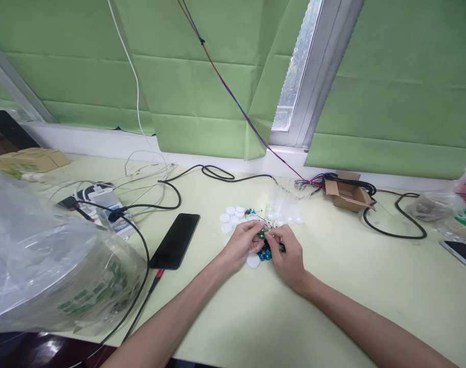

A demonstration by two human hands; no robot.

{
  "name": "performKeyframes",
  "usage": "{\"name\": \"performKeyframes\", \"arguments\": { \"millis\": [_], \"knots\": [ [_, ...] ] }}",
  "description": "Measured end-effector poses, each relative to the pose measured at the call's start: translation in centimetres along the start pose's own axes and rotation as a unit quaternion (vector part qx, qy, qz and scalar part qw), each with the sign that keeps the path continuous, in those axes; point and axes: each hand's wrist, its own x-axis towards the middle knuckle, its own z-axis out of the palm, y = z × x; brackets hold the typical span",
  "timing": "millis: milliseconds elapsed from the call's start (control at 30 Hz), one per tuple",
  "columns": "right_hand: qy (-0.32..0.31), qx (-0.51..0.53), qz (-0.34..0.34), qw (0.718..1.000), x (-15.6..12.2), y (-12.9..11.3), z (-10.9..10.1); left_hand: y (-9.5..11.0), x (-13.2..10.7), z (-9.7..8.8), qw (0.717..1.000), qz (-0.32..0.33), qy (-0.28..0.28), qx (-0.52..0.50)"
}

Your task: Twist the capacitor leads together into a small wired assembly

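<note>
My left hand [243, 241] and my right hand [287, 254] meet over a small pile in the middle of the table. Pinched between the fingers of both is a small shiny green part [262, 233]; its exact kind is too small to make out. Just below the fingertips lie shiny blue parts [264, 254], with dark bits among them. White round discs [230, 210] are scattered to the left of the pile, and one white disc [253, 261] lies in front of it. Behind my fingers is a clear plastic bag [284, 202] with more white discs about it.
A black phone [176, 240] on a red-tipped cable lies left of my forearm. A large plastic-wrapped roll [60, 260] fills the left side. Near a power strip [102, 204], black cables [217, 174] run along the back. An open cardboard box [347, 194] stands at back right.
</note>
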Motion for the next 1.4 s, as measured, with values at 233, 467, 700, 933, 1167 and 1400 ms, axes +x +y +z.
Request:
{"name": "performKeyframes", "arguments": {
  "millis": [233,467,700,933,1167,1400],
  "knots": [
    [0.018,0.025,0.093,0.995,0.5,0.1,-0.2,-0.1,-0.4,0.7,1.000,-0.018,-0.007,-0.004],
    [0.010,0.038,0.108,0.993,0.5,0.2,-0.2,-0.6,-0.5,1.4,0.999,-0.037,0.001,-0.024],
    [-0.001,0.048,0.119,0.992,0.5,0.3,-0.2,-1.1,-0.4,1.4,0.997,-0.035,0.002,-0.074],
    [-0.007,0.044,0.114,0.992,0.4,0.5,-0.2,-1.6,-0.3,1.3,0.992,-0.038,0.006,-0.119],
    [-0.010,0.052,0.116,0.992,0.3,0.5,-0.1,-1.3,-0.6,1.6,0.991,-0.047,0.002,-0.127],
    [-0.011,0.050,0.112,0.992,0.3,0.6,-0.1,-1.2,-0.7,1.8,0.988,-0.049,-0.001,-0.148]
  ]
}}
